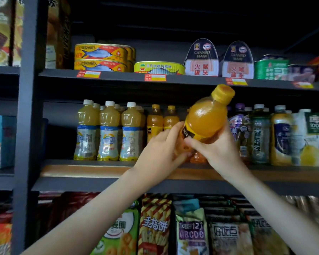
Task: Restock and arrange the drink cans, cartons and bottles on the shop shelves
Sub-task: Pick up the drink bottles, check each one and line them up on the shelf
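At the far left a dark grey metal shelf upright (29,107) frames the middle shelf (99,171), whose front edge is a wooden strip. On it stand three pale yellow plastic juice bottles with white caps and blue-and-white labels (109,131), more of the same behind them. Just beside these to the right are two small orange juice bottles with yellow caps (155,124), upright.

The left hand (160,151) reaches up and curls its fingers round the lower left side of a clear plastic bottle of orange juice with a yellow screw cap (204,122). This bottle is held in the air in front of the middle shelf, tilted with its cap towards the upper right, its base above the shelf's front edge. The right hand (219,150) grips it from the right, thumb laid across the front of the label.

Further right stand purple-capped bottles (238,126), a dark green tea bottle (260,135) and a white and green juice carton (315,137).
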`<action>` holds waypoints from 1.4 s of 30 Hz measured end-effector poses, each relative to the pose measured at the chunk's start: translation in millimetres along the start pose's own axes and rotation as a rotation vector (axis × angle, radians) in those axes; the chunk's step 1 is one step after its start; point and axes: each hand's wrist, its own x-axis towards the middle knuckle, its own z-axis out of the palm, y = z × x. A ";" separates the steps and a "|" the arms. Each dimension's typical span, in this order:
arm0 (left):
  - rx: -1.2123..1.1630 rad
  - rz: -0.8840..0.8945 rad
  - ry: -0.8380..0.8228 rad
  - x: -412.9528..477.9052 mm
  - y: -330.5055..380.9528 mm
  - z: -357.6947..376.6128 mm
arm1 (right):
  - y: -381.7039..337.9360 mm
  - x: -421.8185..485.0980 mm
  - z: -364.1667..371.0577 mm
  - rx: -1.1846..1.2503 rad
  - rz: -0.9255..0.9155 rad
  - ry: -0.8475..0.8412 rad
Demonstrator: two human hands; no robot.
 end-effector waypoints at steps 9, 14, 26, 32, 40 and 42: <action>-0.197 -0.104 0.037 -54.1 81.3 4.9 | -26.6 -62.0 -56.6 0.325 0.070 -0.050; -0.306 -0.317 -0.049 -141.9 109.7 20.7 | -8.0 -145.5 -53.8 0.390 0.298 -0.239; -0.869 -0.996 -0.434 -311.9 112.4 18.3 | 12.9 -307.1 4.0 0.590 0.982 -0.231; -1.080 -1.327 -0.456 -357.3 90.4 -23.1 | -8.7 -347.6 53.2 0.042 0.786 -0.315; -1.059 -1.430 -0.636 -377.6 57.8 -57.9 | -24.7 -380.7 106.5 -0.444 -0.134 -0.905; -1.067 -1.388 -0.641 -374.9 53.0 -65.6 | -21.2 -382.0 113.4 -0.363 -0.094 -0.804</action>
